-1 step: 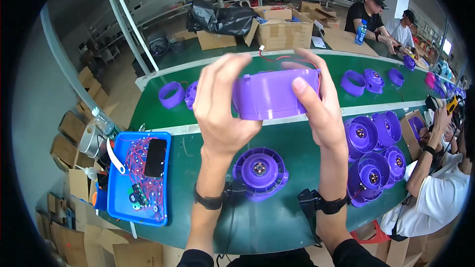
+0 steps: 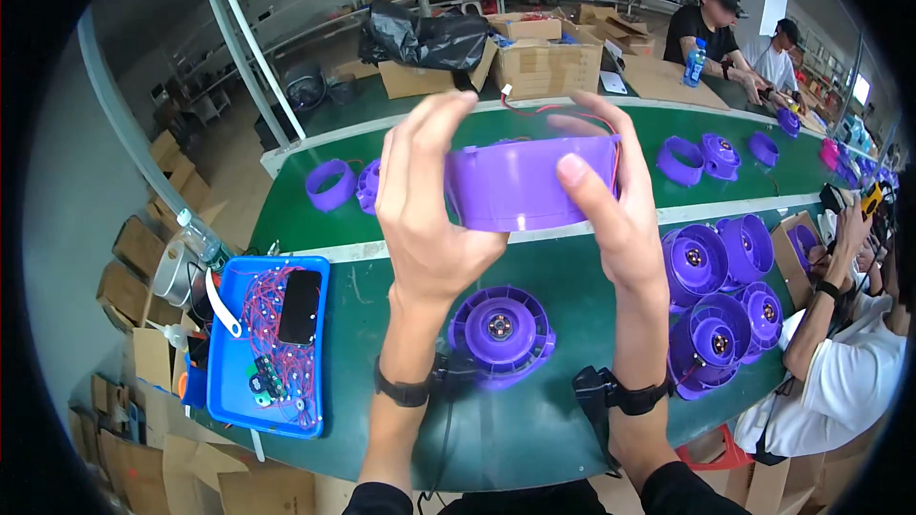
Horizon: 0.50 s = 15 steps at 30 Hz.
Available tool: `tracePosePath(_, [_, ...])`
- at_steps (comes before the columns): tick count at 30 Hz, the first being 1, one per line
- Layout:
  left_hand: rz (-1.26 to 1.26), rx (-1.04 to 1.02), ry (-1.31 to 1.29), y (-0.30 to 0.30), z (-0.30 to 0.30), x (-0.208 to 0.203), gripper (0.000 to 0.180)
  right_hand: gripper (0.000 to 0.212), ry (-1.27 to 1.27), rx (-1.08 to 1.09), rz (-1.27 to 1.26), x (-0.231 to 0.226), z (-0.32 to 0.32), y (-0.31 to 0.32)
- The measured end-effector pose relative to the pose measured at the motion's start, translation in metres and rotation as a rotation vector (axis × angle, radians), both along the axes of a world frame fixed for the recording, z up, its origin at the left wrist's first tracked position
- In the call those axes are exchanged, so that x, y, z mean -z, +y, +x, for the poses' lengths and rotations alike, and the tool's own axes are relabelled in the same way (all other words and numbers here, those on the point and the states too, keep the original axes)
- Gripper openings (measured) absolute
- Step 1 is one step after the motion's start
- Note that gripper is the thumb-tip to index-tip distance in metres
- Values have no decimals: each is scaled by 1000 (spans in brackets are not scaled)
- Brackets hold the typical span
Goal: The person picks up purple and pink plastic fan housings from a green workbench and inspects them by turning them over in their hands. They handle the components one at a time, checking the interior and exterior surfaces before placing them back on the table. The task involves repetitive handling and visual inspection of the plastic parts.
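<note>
Above the bench I hold a purple plastic ring-shaped housing [image 2: 520, 186] tilted, its smooth outer wall toward me. My right hand [image 2: 615, 210] grips its right side, thumb on the wall and fingers behind. My left hand [image 2: 420, 191] curves round the left side, its thumb by the lower edge and its fingers raised above the top; their exact contact is hidden. Thin red wire with a white connector [image 2: 507, 90] runs out over the housing's far side. Below, between my forearms, a round purple fan unit [image 2: 501, 329] with a metal-centred hub sits on the bench.
At left lies a blue tray [image 2: 219, 372] with red wires, a black phone [image 2: 301, 307] and small boards. Several purple housings [image 2: 711, 339] cluster at right. More purple rings [image 2: 330, 184] stand across the divider. A co-worker's arm [image 2: 835, 267] is at far right; cardboard boxes [image 2: 549, 67] stand behind.
The fingers of my left hand have lifted slightly and spread a little from the housing's top. The housing and my right hand have barely shifted.
</note>
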<state>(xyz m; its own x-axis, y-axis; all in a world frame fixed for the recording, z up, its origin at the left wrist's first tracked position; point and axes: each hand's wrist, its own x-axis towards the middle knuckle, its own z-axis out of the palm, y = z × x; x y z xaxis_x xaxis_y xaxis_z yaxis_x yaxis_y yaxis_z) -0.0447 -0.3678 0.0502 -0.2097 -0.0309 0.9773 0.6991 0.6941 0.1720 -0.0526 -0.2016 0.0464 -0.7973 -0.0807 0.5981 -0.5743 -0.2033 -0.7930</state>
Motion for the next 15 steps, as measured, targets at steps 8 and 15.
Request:
tracePosePath(8, [-2,711,-571,-25,16,-5,106,83,259,83,-17,-4,3,-3])
tracePosePath(15, [269,608,-346,-1,19,-8,95,81,588,214,240,-2,0,-2])
